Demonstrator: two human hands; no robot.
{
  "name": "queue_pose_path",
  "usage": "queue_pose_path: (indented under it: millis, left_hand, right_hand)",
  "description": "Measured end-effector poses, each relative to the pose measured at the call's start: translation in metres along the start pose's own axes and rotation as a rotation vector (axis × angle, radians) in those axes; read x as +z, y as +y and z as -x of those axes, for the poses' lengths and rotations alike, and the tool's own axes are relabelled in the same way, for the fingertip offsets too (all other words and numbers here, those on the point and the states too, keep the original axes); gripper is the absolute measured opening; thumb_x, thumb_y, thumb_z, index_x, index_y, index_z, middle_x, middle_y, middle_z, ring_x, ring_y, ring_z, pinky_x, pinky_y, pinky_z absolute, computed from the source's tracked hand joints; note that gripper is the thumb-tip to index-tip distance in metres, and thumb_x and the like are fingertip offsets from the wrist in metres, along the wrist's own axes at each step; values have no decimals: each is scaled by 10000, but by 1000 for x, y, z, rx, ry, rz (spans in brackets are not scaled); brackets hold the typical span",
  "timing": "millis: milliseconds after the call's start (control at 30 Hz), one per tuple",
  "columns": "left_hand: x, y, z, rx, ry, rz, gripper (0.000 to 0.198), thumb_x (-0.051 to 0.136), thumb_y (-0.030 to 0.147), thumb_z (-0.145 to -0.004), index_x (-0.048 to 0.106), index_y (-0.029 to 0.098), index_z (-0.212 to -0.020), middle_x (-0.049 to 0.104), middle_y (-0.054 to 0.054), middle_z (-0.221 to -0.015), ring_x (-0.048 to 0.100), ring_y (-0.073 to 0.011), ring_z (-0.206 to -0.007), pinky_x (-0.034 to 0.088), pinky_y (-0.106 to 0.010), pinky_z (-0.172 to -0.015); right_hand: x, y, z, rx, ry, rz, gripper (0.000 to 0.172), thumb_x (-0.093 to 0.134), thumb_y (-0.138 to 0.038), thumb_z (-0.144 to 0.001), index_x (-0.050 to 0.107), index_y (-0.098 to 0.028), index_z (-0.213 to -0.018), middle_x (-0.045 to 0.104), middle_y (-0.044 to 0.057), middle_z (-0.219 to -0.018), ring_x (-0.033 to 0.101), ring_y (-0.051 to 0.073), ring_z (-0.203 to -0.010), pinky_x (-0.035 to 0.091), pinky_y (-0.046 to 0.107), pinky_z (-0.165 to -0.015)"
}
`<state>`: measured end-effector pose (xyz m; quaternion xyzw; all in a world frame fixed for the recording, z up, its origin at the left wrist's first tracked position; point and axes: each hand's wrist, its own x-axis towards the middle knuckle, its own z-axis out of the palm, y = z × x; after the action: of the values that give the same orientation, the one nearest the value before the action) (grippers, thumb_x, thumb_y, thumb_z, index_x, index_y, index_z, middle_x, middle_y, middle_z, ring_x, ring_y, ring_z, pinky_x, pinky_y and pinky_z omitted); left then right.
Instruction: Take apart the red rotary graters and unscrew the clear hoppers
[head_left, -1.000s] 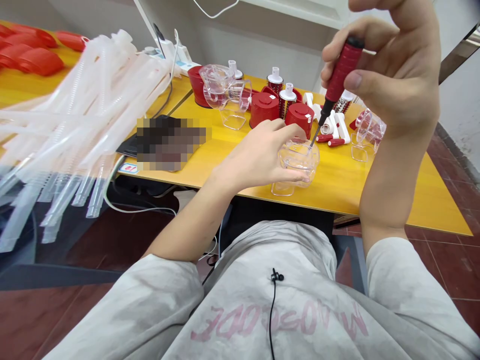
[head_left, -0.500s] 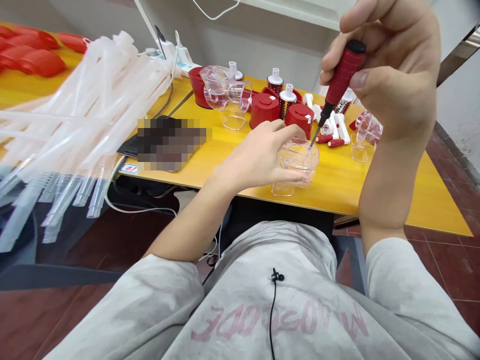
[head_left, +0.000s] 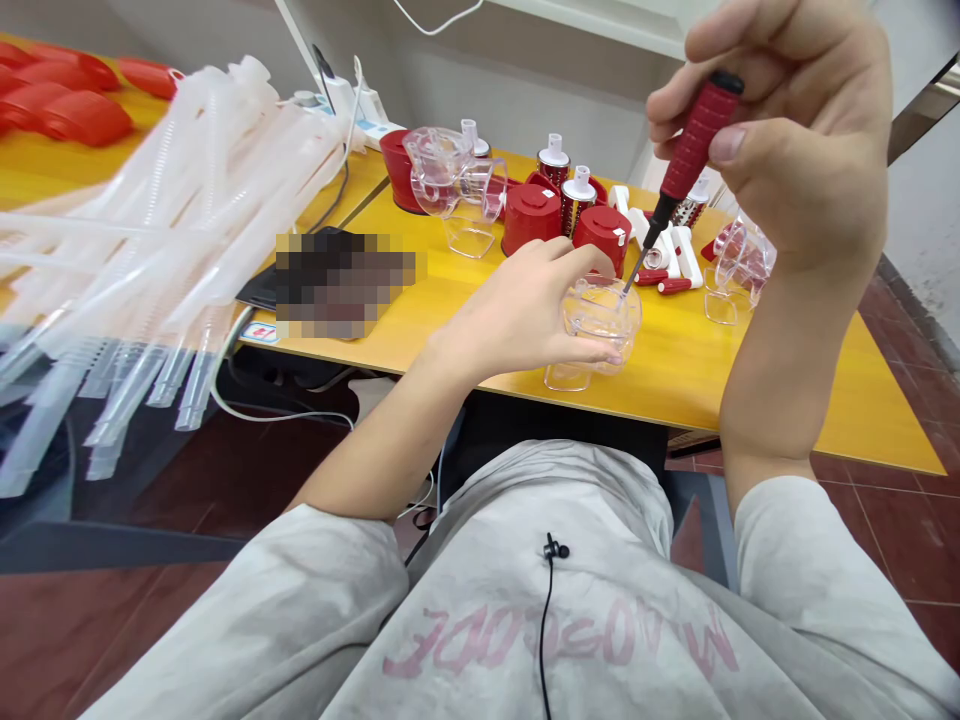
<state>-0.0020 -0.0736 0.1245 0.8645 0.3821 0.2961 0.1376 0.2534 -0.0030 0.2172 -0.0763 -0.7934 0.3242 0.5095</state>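
Clear plastic housing sits clenched in the left grip; right grip clenches a red screwdriver, red cups just behind.

This looks like a small assembly workshop: a long yellow workbench carries batches of identical parts, with clear ribbed plastic tubes, rows of red plastic covers and clear plastic housings, above a dark red tile floor

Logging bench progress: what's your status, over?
Left hand grips clear plastic housing. Right hand holds red-handled screwdriver, tip at housing's top. Red canister just beyond.
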Motion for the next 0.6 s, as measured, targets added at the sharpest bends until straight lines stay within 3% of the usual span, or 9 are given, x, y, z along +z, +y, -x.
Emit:
queue_pose_path:
  millis: [100, 233, 333, 433, 500, 600]
  left_hand:
    - [0, 0, 0, -5, 2, 5, 760, 1082, 537, -798, 757, 235, -1416, 776, -142, -1412, 725, -407, -1326, 551, -537, -1238]
    - [1, 0, -1, 3, 8, 11, 752, 1079, 533, -800, 757, 220, -1403, 786, -145, -1425, 730, -406, -1333, 551, -523, -1234]
    - [1, -1, -1, 8, 15, 11, 745, 1078, 515, -801, 758, 217, -1404, 791, -144, -1431, 733, -401, -1330, 552, -519, -1231]
    - [1, -1, -1, 5, 8, 11, 755, 1076, 536, -802, 756, 226, -1411, 787, -142, -1433, 730, -401, -1330, 551, -522, -1232]
    - [1, -1, -1, 4, 7, 8, 753, 1071, 543, -806, 753, 230, -1413, 783, -140, -1431, 726, -401, -1334, 548, -524, -1236]
    - [1, -1, -1, 2, 8, 0, 740, 1068, 524, -810, 751, 234, -1413, 780, -137, -1430, 723, -404, -1340, 548, -529, -1240]
  right_hand:
    - [-4, 1, 0, 8, 27, 158, 350, 1028, -507, -869, 970, -364, -1183, 911, -56, -1133, 819, 194, -1014, 714, 336, -941]
    - [-4, -6, 0, -14, 80, 325, 397, 1169, -417, -686, 980, -407, -1034, 847, -12, -1045, 627, 186, -811, 627, 325, -680]
    - [1, -11, 3, 8, 55, 243, 460, 1077, -303, -715, 970, -419, -1147, 885, -14, -1056, 745, 232, -845, 694, 369, -738]
    - [2, -10, 5, 37, -2, 188, 517, 1003, -316, -736, 940, -469, -1226, 924, -30, -1105, 864, 286, -996, 748, 393, -836]
    - [2, -10, 4, 54, -28, 256, 484, 1021, -397, -743, 930, -481, -1211, 901, -24, -1132, 862, 288, -1056, 755, 387, -877]
    - [3, -15, 2, 82, -16, 408, 408, 1046, -417, -781, 937, -454, -1173, 832, -14, -1156, 732, 233, -919, 710, 371, -802]
